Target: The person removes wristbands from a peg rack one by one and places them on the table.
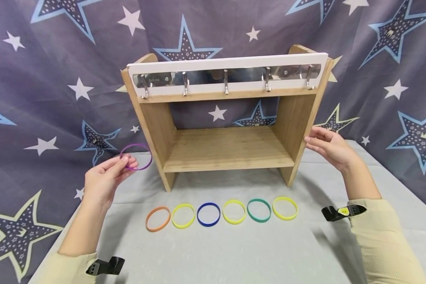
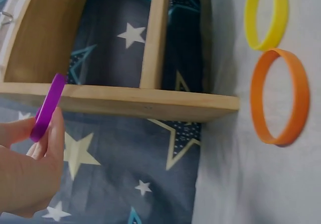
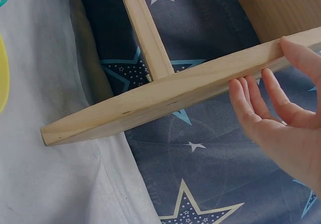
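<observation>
My left hand (image 1: pixel 104 179) pinches a purple silicone wristband (image 1: pixel 151 157) between thumb and fingers, left of a small wooden rack (image 1: pixel 230 148). In the left wrist view the wristband (image 2: pixel 48 108) appears nearly edge-on, close to the rack's side panel (image 2: pixel 190 103). My right hand (image 1: pixel 331 152) is at the rack's right side panel. Seen from the right wrist, its thumb and loosely bent fingers touch the panel (image 3: pixel 145 101) without curling round it. Across the rack's top front runs a metal strip (image 1: pixel 206 76) with several bare hooks.
In front of the rack, a row of wristbands lies flat on the grey cloth (image 1: pixel 227 252): orange (image 1: pixel 157 230), yellow (image 1: pixel 183 227), blue (image 1: pixel 208 225), yellow (image 1: pixel 234 222), green (image 1: pixel 259 220) and yellow (image 1: pixel 285 218). A star-patterned curtain (image 1: pixel 213 35) hangs behind.
</observation>
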Demonstrator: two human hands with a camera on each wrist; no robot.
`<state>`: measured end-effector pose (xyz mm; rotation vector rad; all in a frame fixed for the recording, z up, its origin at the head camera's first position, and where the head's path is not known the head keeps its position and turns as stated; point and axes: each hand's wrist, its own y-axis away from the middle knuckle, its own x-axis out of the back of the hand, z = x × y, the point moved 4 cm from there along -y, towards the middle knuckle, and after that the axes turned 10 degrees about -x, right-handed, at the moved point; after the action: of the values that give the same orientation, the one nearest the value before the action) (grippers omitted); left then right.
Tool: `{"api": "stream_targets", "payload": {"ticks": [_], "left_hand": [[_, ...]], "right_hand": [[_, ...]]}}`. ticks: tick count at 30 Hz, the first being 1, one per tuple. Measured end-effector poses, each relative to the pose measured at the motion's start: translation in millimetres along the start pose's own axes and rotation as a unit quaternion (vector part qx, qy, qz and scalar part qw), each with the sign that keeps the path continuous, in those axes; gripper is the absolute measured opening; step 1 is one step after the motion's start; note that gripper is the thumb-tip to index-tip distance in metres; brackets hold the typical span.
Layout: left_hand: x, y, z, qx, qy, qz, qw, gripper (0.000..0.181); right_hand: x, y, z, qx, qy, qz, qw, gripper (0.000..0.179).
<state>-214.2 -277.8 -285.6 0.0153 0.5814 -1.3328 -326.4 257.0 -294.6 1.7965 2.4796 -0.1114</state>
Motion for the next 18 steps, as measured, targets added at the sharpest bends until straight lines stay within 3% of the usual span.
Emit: {"api": "stream_targets", "payload": {"ticks": [6, 12, 15, 18], "left_hand": [[10.6, 1.8, -9.5, 0.043, -0.023, -0.024, 0.9985, 0.017], [21.0, 2.0, -16.7, 0.092, -0.067, -0.064, 0.9915, 0.022], [27.7, 1.3, -21.3, 0.110, -0.098, -0.098, 0.9842, 0.023], [35.3, 0.5, -26.1, 0.135, -0.138, -0.144, 0.9705, 0.023]], "right_hand": [[-0.5, -0.4, -1.2, 0.000, -0.001, -0.002, 1.0000, 0.022], [0.5, -0.4, -0.1, 0.000, -0.005, -0.002, 1.0000, 0.022], [0.8, -0.2, 0.1, 0.000, -0.007, -0.004, 1.0000, 0.022], [0.9, -0.7, 0.3, 0.001, -0.006, -0.003, 1.0000, 0.022]]}}
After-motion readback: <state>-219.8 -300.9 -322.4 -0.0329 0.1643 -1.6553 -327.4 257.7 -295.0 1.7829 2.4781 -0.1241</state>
